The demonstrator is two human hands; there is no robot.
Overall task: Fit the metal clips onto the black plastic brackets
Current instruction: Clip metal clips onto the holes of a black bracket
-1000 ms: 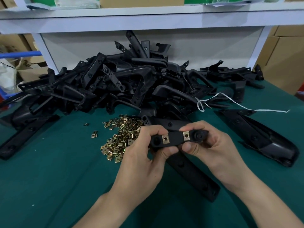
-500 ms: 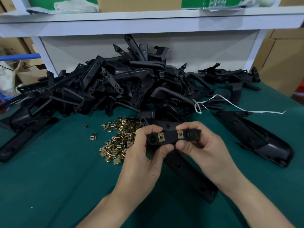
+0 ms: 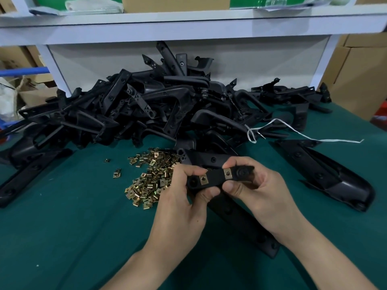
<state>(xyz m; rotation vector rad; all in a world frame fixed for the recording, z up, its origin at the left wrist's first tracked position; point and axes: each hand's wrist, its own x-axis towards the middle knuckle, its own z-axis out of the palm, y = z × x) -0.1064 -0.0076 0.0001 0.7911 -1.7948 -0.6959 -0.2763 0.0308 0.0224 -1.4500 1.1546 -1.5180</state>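
Two metal clips (image 3: 203, 180) already sit on the black bracket (image 3: 215, 177) we hold over the near middle of the desk (image 3: 62, 227), one toward each end of its flat bar. Left hand (image 3: 180, 204) pinches the bracket's left end, thumb below, fingers curled over the top. Right hand (image 3: 263, 197) pinches the right end likewise, forefinger tip just beside the right clip. Both hands are clamped on the one part, close together. We judge this piece done or nearly so. Whether each clip is pushed fully home, we cannot tell.

Under the hands a long bracket (image 3: 240, 225) lies flat on the desk, running toward the near right. No clips show on it.

Just left of the hands: loose clips (image 3: 150, 178) in a spread pile, a couple of strays (image 3: 117, 173) further left. Plenty remain.

Toward the right edge lies a larger moulded part (image 3: 330, 176).

Along the far edge sits a big heap of brackets (image 3: 157, 107) with no brass showing, so we judge most of the job lies ahead. White string (image 3: 293, 132) trails from its right side.

Containers: we see no bin or tray on the desk. Clips and brackets lie bare on the green cover. Cardboard boxes (image 3: 360, 76) stand beyond the far right corner, contents unseen. Another box (image 3: 173, 3) sits on the shelf (image 3: 188, 24) above, contents unseen.
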